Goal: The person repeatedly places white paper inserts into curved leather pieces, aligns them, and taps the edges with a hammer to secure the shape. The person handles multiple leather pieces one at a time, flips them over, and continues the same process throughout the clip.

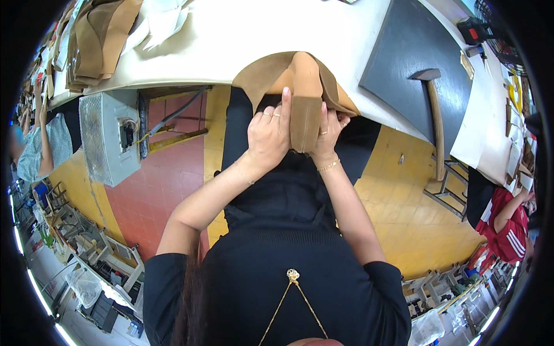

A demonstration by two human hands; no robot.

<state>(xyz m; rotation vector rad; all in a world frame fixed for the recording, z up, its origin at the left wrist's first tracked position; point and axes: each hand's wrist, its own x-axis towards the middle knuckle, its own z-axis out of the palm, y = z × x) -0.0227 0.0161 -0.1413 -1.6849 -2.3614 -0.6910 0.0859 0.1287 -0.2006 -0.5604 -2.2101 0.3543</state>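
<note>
A brown suede leather piece with a tan inner side and a straight seam down its narrow part lies over the table's front edge, its narrow end hanging toward my body. Its wide, curved part rests partly folded on the tabletop. My left hand grips the left edge of the narrow part, index finger stretched along it and the other fingers curled. On the opposite edge, my right hand is closed with its fingertips pressed to the leather. The undersides of both grips are hidden.
A hammer lies on a dark board to the right, its handle overhanging the table edge. Brown leather pieces are piled at the far left. A grey metal box stands left of my legs. Other people sit at both sides.
</note>
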